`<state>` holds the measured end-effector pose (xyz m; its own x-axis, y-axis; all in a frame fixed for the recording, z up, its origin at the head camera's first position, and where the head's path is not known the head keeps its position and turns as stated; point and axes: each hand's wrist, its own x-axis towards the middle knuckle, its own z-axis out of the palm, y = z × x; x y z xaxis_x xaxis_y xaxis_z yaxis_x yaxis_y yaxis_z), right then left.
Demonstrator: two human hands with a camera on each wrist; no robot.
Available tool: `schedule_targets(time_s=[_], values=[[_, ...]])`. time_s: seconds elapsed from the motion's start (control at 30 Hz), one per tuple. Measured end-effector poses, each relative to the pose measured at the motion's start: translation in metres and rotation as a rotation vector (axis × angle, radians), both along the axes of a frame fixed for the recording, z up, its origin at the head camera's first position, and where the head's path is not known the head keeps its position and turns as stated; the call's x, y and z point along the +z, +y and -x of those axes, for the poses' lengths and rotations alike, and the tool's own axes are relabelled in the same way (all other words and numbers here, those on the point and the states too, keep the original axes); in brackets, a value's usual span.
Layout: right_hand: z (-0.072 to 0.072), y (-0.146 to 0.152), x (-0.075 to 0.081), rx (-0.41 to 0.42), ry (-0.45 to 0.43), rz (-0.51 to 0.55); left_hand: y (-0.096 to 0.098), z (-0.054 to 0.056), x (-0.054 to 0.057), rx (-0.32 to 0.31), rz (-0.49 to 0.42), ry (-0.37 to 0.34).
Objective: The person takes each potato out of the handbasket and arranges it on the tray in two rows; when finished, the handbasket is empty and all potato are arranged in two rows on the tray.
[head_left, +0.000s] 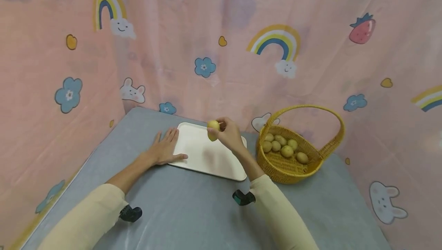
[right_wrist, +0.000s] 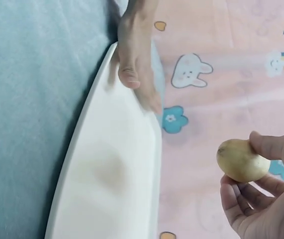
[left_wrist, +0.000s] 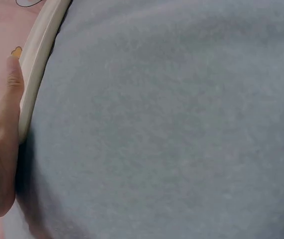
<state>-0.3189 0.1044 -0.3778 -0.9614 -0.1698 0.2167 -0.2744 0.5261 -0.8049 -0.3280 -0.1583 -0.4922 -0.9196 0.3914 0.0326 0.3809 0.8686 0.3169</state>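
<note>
My right hand (head_left: 229, 133) pinches a small yellowish potato (right_wrist: 242, 160) between thumb and fingers, raised above a white rectangular tray (head_left: 207, 158). In the right wrist view the thumb lies on top of the potato and the fingers curl beneath it. My left hand (head_left: 165, 149) rests at the tray's left end with its fingers spread straight and its thumb over the near rim. The left wrist view shows that thumb along the tray's edge (left_wrist: 37, 74). A faint shadow falls on the tray's bare surface.
A yellow wicker basket (head_left: 281, 175) with a tall arched handle stands right of the tray, holding several potatoes (head_left: 287, 151). Grey cloth (head_left: 193, 208) covers the table. A pink patterned curtain (head_left: 228, 89) hangs close behind and at both sides.
</note>
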Motion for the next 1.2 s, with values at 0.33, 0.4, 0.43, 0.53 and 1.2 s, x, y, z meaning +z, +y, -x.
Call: schedule_targets(time_s=[0.33, 0.4, 0.43, 0.53, 1.2], values=[[0.044, -0.044, -0.018, -0.01, -0.206, 0.122, -0.016, 0.009, -0.002, -0.113, 0.004, -0.111], [0.05, -0.051, -0.022, -0.006, -0.247, 0.166, -0.014, 0.01, 0.0, -0.127, 0.015, -0.111], [0.052, -0.054, -0.024, -0.004, -0.269, 0.19, -0.013, 0.01, 0.002, -0.132, 0.022, -0.103], [0.059, -0.064, -0.032, -0.022, -0.329, 0.255, -0.008, 0.008, 0.009, -0.141, 0.053, -0.074], [0.079, -0.102, -0.067, -0.328, -0.422, 0.105, -0.007, 0.006, -0.005, -0.059, 0.114, -0.007]])
